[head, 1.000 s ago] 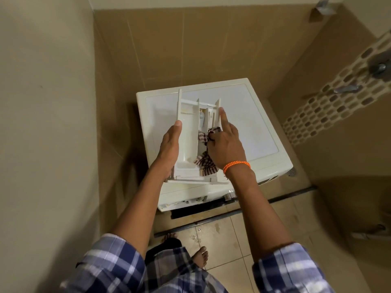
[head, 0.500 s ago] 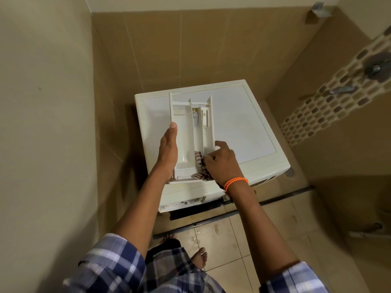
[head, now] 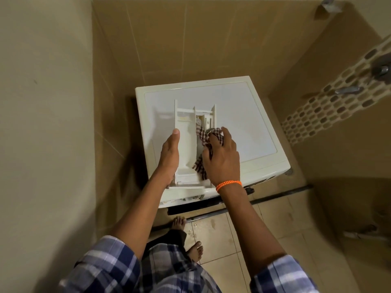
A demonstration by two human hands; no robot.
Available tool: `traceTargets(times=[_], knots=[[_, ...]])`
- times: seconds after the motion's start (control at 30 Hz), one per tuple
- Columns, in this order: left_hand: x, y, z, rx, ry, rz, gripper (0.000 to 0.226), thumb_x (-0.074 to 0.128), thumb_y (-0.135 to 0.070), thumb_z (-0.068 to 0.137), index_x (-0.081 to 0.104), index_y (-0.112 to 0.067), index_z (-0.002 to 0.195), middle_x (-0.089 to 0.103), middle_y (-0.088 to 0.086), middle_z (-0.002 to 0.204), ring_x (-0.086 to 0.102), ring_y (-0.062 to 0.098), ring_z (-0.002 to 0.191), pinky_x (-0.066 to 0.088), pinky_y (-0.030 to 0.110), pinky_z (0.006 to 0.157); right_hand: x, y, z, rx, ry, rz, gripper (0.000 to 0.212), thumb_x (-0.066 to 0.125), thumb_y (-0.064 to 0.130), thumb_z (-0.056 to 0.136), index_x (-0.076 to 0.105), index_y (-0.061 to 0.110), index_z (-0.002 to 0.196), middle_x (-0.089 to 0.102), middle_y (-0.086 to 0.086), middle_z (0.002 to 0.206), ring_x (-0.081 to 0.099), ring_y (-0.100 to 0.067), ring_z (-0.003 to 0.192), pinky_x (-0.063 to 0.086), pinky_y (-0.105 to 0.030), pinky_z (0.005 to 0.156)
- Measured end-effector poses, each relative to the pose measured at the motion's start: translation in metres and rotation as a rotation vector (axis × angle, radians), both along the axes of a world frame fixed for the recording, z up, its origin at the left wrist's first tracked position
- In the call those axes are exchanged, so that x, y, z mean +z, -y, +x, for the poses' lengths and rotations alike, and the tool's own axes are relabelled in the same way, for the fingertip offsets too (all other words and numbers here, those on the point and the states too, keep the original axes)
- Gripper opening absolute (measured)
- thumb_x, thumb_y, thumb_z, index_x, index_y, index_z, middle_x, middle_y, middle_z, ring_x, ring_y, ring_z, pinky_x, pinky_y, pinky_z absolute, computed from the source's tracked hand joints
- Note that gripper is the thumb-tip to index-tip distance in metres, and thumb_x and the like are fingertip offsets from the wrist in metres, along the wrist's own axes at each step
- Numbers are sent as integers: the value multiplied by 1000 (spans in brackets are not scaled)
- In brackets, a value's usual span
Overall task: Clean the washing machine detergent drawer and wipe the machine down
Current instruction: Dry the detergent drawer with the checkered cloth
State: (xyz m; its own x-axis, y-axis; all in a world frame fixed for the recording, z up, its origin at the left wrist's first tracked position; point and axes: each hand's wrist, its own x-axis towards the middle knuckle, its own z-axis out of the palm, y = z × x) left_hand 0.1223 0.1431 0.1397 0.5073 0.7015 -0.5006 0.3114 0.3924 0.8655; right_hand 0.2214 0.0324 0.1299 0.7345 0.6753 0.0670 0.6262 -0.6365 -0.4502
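While the detergent drawer (head: 186,144) lies atop the washing machine (head: 243,115), long axis 12-to-6, left hand (head: 169,157) grips its 9 o'clock wall. Right hand (head: 222,157), at 3 o'clock, pinches a checked cloth (head: 203,140) bunched in the right-hand channel. Drawer: rigid cream plastic, ribbed compartments. Cloth: soft, woven.

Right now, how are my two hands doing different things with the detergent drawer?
The left hand grips the detergent drawer by its outer side; the right hand reaches over its other side. The left hand holds no cloth; the right grips a checked cloth in a compartment. Both work above the washing machine.
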Motion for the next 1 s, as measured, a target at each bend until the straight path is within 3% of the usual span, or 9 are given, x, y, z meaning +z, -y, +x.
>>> traceTargets(times=[0.1,0.2,0.3,0.43,0.5,0.67,0.8,0.9,1.0], knots=[[0,-8,-1,50,-7,18,64,29,-59,111,30,-26,166,30,-5,173,26,15,159,19,34,126,-6,19,-16,71,-77,-106,38,59,36,97,62,18,131,20,-9,169,39,-35,142,57,-55,92],[-1,-9,-4,31,-5,15,65,30,-59,110,31,-26,166,30,-4,173,26,15,159,19,33,125,-10,31,-25,83,-226,-175,28,62,34,99,68,15,117,12,-4,173,37,-34,144,58,-52,93],[-4,-2,-7,65,-22,-33,66,29,-62,109,30,-28,166,29,-4,174,25,18,160,18,39,128,-5,24,-17,75,-224,-191,18,61,27,101,72,13,106,6,-4,176,37,-34,146,58,-51,91],[-4,4,-6,43,-24,-54,68,29,-62,109,29,-25,166,28,-3,174,24,18,160,18,39,128,3,4,2,107,-61,-177,26,60,18,103,70,18,127,-3,-4,177,36,-36,146,61,-52,86],[-1,3,-3,32,-3,-42,68,29,-61,110,28,-24,166,28,-2,174,24,17,160,18,37,128,8,-4,6,98,-13,-189,26,61,17,103,68,19,128,-4,-3,177,33,-34,148,60,-51,82],[2,-1,0,24,25,16,66,29,-59,111,29,-24,166,29,-4,173,25,15,160,18,34,126,17,-2,6,102,-21,-269,18,58,21,102,70,15,114,14,-2,174,38,-32,141,55,-46,79],[3,-3,2,109,27,13,64,29,-61,110,33,-28,164,32,-5,171,31,15,156,21,39,127,14,12,0,179,-70,-352,22,56,24,101,75,16,108,13,3,174,36,-29,140,56,-45,84],[10,-2,5,114,73,37,45,30,-57,112,50,-34,145,47,-22,137,43,0,123,28,29,110,9,19,4,143,-132,-270,24,61,16,98,76,18,115,24,0,169,39,-29,138,57,-45,85],[16,-2,7,123,78,64,58,29,-57,111,38,-26,160,36,-21,133,36,0,122,27,27,105,10,22,14,14,-218,-17,34,68,12,94,74,22,126,45,-6,141,51,-31,125,60,-50,88]])
